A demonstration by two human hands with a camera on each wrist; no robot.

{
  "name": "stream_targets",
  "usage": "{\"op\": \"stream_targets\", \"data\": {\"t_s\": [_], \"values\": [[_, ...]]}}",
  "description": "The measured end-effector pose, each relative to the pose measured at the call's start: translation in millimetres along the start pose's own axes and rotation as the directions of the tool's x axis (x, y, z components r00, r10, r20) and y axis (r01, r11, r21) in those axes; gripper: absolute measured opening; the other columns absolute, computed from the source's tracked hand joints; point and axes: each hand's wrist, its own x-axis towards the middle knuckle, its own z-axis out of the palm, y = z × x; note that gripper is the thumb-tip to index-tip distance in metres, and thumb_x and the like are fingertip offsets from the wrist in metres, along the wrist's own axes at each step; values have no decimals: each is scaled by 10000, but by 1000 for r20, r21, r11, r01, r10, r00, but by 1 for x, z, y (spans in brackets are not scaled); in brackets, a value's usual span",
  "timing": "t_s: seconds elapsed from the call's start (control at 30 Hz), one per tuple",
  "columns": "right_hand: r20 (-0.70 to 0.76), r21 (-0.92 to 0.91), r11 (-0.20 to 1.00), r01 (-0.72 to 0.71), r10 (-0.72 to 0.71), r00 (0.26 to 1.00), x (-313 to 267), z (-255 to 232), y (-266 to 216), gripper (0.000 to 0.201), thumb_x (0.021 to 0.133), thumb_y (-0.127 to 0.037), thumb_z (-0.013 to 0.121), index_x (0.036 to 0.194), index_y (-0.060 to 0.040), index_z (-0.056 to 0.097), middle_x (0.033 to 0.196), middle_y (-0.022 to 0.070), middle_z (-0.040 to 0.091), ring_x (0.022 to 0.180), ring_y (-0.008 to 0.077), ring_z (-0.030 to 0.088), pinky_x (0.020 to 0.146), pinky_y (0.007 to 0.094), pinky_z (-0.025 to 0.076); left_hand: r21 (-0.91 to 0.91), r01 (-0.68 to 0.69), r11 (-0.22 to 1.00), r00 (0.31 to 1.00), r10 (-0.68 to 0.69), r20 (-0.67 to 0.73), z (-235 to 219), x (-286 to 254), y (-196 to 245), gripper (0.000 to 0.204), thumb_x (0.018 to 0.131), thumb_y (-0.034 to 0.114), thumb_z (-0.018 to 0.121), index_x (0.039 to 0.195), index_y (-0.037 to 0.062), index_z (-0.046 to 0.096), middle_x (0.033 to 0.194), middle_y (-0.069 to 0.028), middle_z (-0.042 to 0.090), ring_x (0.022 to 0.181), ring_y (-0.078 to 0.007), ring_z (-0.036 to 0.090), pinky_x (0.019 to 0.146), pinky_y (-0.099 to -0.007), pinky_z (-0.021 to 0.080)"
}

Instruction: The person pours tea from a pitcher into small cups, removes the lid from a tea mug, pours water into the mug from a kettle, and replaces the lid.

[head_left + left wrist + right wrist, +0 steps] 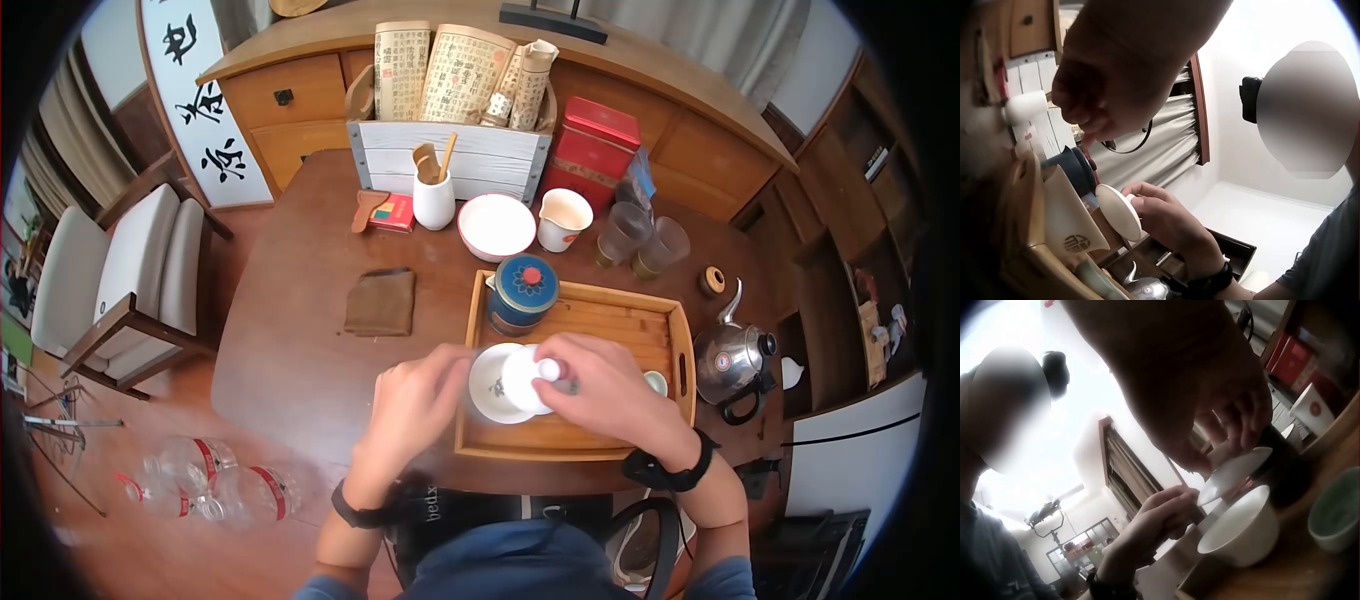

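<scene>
In the head view my right hand (pixel 610 385) pinches the knob of a white lid (pixel 521 382). Below the lid sits a white gaiwan bowl (pixel 486 388) with a small printed mark, at the left side of a wooden tray (pixel 572 440). Tilted over the bowl's mouth, the lid (pixel 1230 477) leaves a gap in the right wrist view. My left hand (pixel 415 400) hovers just left of the bowl, its fingers loosely bent and holding nothing. The left wrist view shows that hand (pixel 1100 87) apart from the bowl (pixel 1071 219).
A blue pot (pixel 522 290) with a red knob and a small pale green cup (pixel 656 383) stand on the tray. Steel kettle (pixel 735 360) at right, brown folded cloth (pixel 381 303) at left. Behind are a red-rimmed bowl (pixel 497 226), a pitcher (pixel 565 218) and clear cups (pixel 624 232).
</scene>
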Motion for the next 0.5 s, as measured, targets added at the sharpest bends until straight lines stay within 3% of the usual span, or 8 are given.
{"op": "stream_targets", "data": {"t_s": [0.03, 0.13, 0.5], "values": [[-21, -46, 998, 45, -46, 999, 4, 8, 2, 256, 905, -237, 719, 1069, -48, 667, 929, 163, 709, 840, 363, 699, 748, 448, 542, 6, -4, 1000, 1000, 4, 13, 1, 0, -1, 176, 1019, 169, 630, 1109, 60, 736, 756, -183, 687, 676, -365, 680, 632, -410, 520], [-20, -56, 990, 128, -129, 991, 13, 29, 6, 266, 909, -246, 703, 1083, -49, 669, 943, 175, 714, 865, 382, 702, 771, 469, 548, 14, 5, 1000, 999, -6, 42, 1, 1, 0, 188, 1024, 163, 607, 1124, 63, 731, 829, -200, 709, 771, -398, 700, 693, -443, 541], [52, -47, 992, 114, -112, 992, 13, 33, 5, 274, 915, -237, 688, 1094, -32, 653, 1003, 213, 714, 909, 423, 690, 814, 504, 544, 31, 6, 1000, 994, -9, 108, 3, 3, -4, 206, 999, 126, 605, 1154, 57, 721, 996, -198, 742, 922, -415, 704, 794, -460, 561]]}}
